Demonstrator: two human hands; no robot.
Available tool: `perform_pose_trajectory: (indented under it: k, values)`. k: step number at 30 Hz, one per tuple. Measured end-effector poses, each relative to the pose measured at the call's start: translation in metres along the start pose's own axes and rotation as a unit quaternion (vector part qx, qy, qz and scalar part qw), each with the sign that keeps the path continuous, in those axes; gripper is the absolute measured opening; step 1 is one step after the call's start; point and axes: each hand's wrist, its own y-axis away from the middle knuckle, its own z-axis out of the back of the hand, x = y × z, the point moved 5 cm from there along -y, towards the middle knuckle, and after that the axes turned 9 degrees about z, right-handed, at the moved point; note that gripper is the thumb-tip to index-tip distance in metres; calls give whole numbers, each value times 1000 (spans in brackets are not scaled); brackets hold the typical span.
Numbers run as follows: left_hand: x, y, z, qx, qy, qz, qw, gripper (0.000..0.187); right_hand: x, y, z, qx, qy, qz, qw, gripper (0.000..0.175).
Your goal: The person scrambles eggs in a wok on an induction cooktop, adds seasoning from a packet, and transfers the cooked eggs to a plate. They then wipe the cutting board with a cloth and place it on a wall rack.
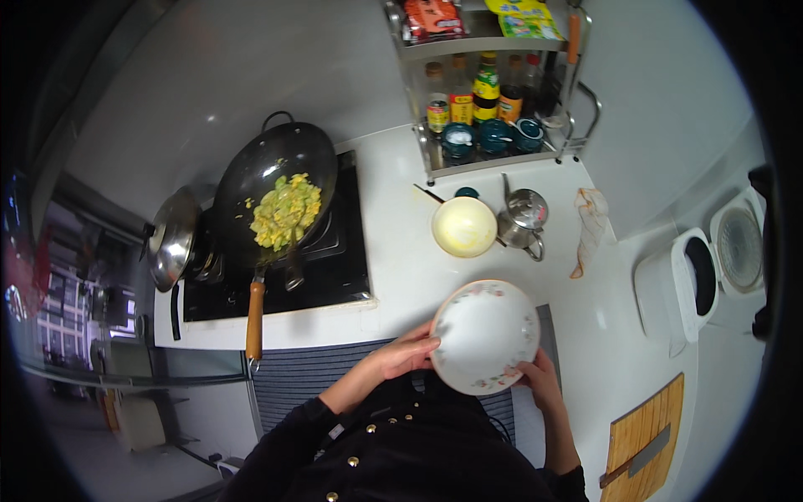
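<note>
My left hand (406, 354) grips the left rim of a white floral-patterned plate (486, 336), thumb over the edge. The right rim is held by my right hand (541, 379). No food lies on the plate. Ahead and to the left, a black wok (276, 150) with a wooden handle sits tilted on the gas stove (339, 276). Chopped green pieces mixed with yellow egg (287, 210) lie in it, and a metal spatula (293, 270) rests at its near side. Just beyond the plate stands a pale bowl (465, 227) with yellow residue.
A metal jug (526, 210) and a crumpled cloth (590, 232) are right of the bowl. Behind them a metal rack (495, 166) holds bottles and teal jars. A metal lid (172, 241) stands left of the wok. At right are a white bin-like container (668, 285) and a cleaver (649, 448) on a wooden board (668, 408).
</note>
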Motion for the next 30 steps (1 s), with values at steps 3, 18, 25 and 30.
perform_pose_trajectory:
  k: [3,18,25,30]
  values:
    - [7,43,28,-98,40,-44,993,69,12,-29,-56,107,19,-22,994,38]
    - [175,230,92,-370,367,-218,825,55,55,-119,-250,291,88,-32,952,37]
    - [213,340,104,-496,408,-324,694,59,118,-120,-368,380,-60,-115,916,42]
    - [163,399,172,-457,387,-418,684,59,142,-114,-414,362,87,-111,921,45]
